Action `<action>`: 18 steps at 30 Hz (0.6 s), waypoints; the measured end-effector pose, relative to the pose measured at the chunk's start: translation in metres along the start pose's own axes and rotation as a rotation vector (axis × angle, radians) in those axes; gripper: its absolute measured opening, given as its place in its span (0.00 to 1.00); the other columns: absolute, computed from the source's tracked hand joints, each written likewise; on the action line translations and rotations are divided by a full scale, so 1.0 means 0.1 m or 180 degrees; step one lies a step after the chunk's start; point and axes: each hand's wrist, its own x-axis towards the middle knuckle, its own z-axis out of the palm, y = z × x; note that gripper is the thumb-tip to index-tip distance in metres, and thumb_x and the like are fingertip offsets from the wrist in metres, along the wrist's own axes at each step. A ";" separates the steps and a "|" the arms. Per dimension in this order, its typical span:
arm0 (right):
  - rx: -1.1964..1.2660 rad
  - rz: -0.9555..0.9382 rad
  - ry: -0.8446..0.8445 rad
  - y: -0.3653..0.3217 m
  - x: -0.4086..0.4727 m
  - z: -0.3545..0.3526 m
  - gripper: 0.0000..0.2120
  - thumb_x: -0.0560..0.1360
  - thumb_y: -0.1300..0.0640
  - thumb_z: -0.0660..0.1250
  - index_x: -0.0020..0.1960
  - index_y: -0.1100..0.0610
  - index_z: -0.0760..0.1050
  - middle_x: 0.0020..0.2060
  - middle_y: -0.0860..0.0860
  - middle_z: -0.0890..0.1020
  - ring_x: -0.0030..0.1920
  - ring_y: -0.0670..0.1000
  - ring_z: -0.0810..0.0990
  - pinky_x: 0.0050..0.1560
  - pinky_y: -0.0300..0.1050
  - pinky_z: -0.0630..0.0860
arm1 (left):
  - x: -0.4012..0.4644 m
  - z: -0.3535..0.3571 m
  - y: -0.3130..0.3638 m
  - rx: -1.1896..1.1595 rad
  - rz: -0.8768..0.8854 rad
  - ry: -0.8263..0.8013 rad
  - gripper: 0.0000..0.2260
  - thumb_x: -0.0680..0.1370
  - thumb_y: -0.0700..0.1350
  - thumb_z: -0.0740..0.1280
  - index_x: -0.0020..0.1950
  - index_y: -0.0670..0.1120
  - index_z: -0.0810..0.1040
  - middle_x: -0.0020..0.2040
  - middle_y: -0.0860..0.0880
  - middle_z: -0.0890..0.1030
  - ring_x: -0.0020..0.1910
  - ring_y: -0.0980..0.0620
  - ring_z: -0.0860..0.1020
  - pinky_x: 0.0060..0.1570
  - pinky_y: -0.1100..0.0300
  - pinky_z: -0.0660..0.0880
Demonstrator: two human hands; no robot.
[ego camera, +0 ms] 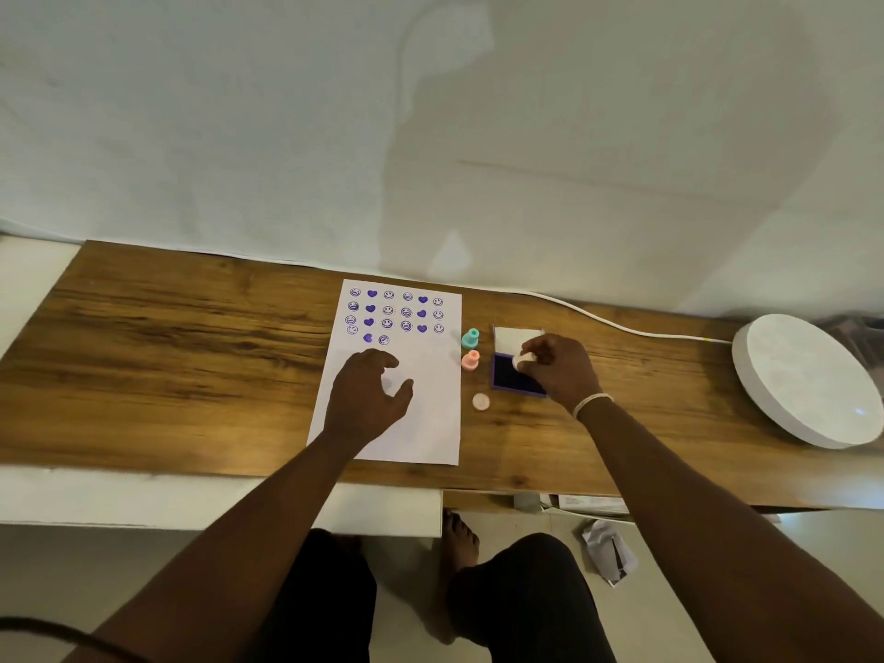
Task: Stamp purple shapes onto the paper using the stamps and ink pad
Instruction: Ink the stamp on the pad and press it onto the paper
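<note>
A white sheet of paper [421, 423] lies on the wooden table [191, 356], with rows of purple smileys and hearts stamped across its top part. My left hand [366, 394] rests on the middle of the sheet, fingers spread. My right hand [557, 368] pinches a small white stamp [523, 360] over the purple ink pad [507, 373], whose white lid [514, 338] stands open behind it. A teal stamp [471, 338] and a pink stamp [471, 360] stand upright between paper and pad. A pale round stamp [480, 402] lies below them.
A large white round disc [808, 380] sits at the table's right end. A white cable [622, 323] runs along the back edge by the wall. Below the table are my legs, a bare foot and crumpled paper [607, 550] on the floor.
</note>
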 end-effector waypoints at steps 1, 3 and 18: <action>-0.0530 -0.0271 -0.0013 -0.03 0.00 0.02 0.11 0.70 0.60 0.75 0.52 0.57 0.83 0.49 0.53 0.84 0.51 0.51 0.80 0.51 0.40 0.72 | 0.02 -0.01 -0.01 0.0028 0.0042 0.0004 0.18 0.68 0.47 0.78 0.53 0.40 0.80 0.50 0.44 0.83 0.47 0.47 0.81 0.51 0.60 0.72; -0.0981 -0.0534 -0.0095 -0.06 -0.01 0.08 0.11 0.72 0.62 0.72 0.54 0.59 0.83 0.52 0.55 0.85 0.53 0.53 0.80 0.52 0.38 0.70 | 0.05 -0.03 -0.02 0.0077 0.0135 -0.0001 0.17 0.68 0.45 0.78 0.52 0.39 0.81 0.48 0.43 0.83 0.46 0.45 0.81 0.49 0.58 0.73; -0.1493 -0.0647 -0.0193 -0.07 -0.10 0.16 0.07 0.72 0.62 0.70 0.49 0.61 0.83 0.47 0.60 0.85 0.50 0.61 0.80 0.51 0.48 0.75 | 0.01 -0.11 -0.15 0.0239 0.0089 -0.0170 0.17 0.69 0.44 0.76 0.53 0.37 0.80 0.50 0.41 0.83 0.49 0.42 0.81 0.53 0.52 0.75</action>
